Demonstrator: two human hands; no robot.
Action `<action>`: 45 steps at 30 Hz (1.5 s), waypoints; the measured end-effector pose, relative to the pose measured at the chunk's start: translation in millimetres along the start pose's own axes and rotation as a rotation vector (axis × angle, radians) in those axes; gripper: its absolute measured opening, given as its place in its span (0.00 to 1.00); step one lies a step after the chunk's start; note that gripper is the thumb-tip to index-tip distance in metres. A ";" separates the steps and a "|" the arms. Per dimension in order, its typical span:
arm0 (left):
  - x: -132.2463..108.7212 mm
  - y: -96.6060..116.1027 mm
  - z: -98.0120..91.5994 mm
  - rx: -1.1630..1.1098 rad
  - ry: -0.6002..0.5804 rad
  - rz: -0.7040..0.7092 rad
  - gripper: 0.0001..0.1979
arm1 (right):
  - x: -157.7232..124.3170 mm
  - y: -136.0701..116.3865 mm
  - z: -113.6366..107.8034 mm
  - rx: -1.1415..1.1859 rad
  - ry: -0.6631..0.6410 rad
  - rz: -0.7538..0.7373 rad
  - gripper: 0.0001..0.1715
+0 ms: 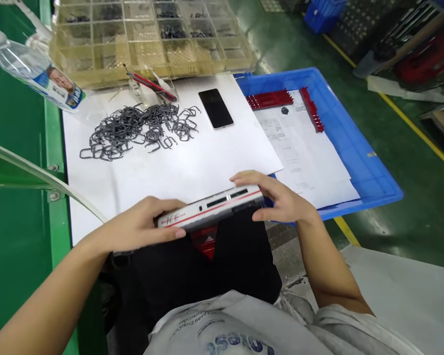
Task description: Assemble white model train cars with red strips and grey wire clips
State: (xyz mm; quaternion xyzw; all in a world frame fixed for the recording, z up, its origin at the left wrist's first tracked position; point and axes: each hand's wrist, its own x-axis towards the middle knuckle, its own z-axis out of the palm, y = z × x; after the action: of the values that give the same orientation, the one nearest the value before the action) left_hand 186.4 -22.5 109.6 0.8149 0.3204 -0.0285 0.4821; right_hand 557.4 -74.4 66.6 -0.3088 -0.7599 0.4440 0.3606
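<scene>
A white model train car [212, 206] with a thin red stripe, dark windows and a grey underside is held level above my lap, near the front edge of the white work surface. My left hand [144, 224] pinches its left end, thumb on the near side and fingers behind. At the opposite end, my right hand [277, 197] grips the car between thumb and fingers. Beyond the car lies a heap of small dark grey bent clips [133, 127]. Below it, something red [207, 240] shows between my dark-clad legs, mostly hidden.
A black phone [216, 108] lies on the white sheet [222, 153]. Behind are red-handled tweezers [151, 85] and a compartment box [114, 74] of small parts. A plastic bottle [33, 69] stands left. The blue tray [377, 182] holds papers and red strips [313, 111].
</scene>
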 end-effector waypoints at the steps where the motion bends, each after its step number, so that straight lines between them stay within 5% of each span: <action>1: -11.0 1.2 8.6 -0.032 -0.013 0.015 0.22 | -3.4 -8.8 5.1 0.031 -0.058 -0.038 0.37; 6: -53.0 1.2 42.5 -0.014 0.058 0.028 0.23 | -7.3 -32.5 25.3 0.132 -0.194 -0.087 0.38; 11: -101.0 -16.5 60.8 0.146 0.144 0.018 0.40 | -12.2 -30.7 34.3 0.184 -0.157 -0.119 0.35; 18: -153.5 -40.3 79.2 0.252 0.496 -0.294 0.42 | -24.3 -20.8 36.4 0.212 -0.069 -0.115 0.36; 26: -163.7 -39.2 95.8 0.161 0.659 -0.286 0.35 | -26.7 -11.0 41.6 0.164 -0.031 -0.110 0.35; 31: -167.8 -42.0 98.2 0.208 0.686 -0.207 0.39 | -21.2 -38.1 41.8 -0.131 -0.165 0.066 0.31; 36: -155.6 -39.0 109.1 0.212 0.691 -0.024 0.41 | -6.0 -64.5 91.3 -0.647 -0.300 0.084 0.49; 39: -151.9 -39.0 115.3 0.265 0.709 0.030 0.39 | -4.0 -52.5 122.5 -0.794 -0.426 0.092 0.46; 45: -155.5 -41.3 120.5 0.272 0.701 0.014 0.35 | -12.6 -26.8 135.2 -0.909 -0.438 0.019 0.46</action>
State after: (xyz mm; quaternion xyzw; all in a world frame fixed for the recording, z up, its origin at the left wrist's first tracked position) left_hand 72.0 -182.7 68.8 0.8339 0.4538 0.2132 0.2305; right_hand 449.1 -156.6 40.6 -0.3410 -0.9314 0.1257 0.0176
